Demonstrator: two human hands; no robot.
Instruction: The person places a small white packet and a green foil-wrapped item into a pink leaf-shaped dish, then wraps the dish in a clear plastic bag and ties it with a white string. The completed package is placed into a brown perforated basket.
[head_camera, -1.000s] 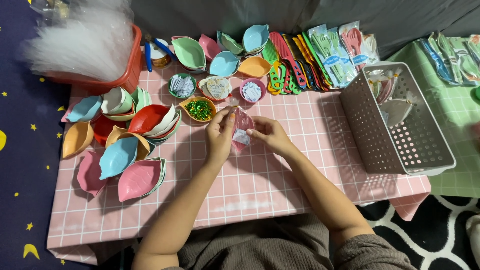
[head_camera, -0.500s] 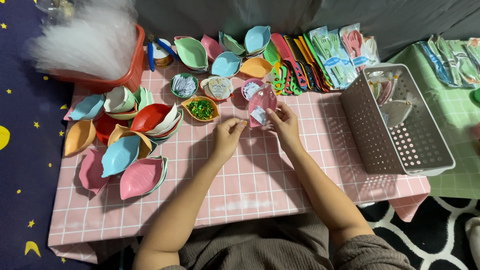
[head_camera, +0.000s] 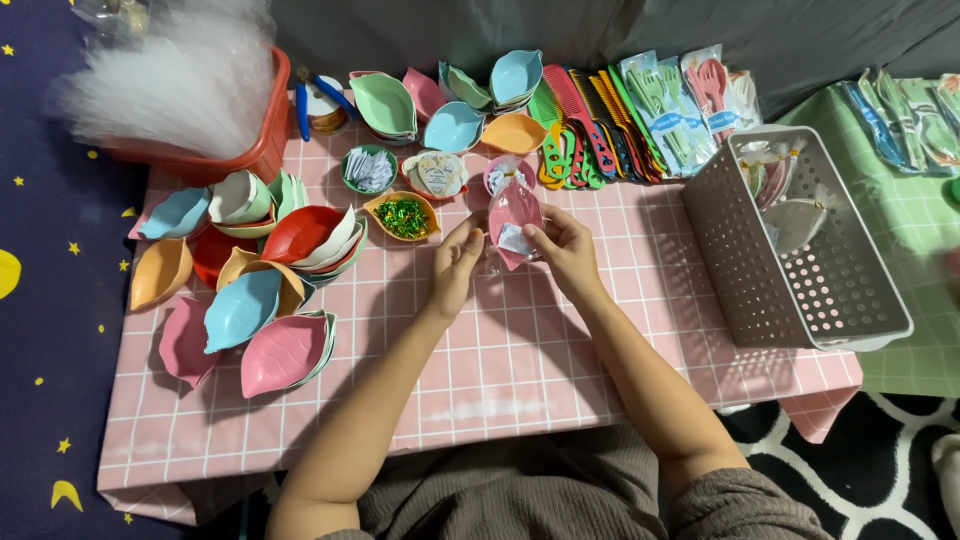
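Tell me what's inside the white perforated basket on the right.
The white perforated basket holds a few leaf-shaped dishes wrapped in clear bags, bunched at its far end. The near part shows bare floor. How many dishes are stacked there, and anything beneath them, is covered.

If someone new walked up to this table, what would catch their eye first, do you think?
Probably the pink leaf-shaped dish in a clear bag, held up at the table's middle between the left hand and right hand. Next, the heap of colourful leaf-shaped dishes at the left, and the pale perforated basket at the right with a few bagged dishes inside.
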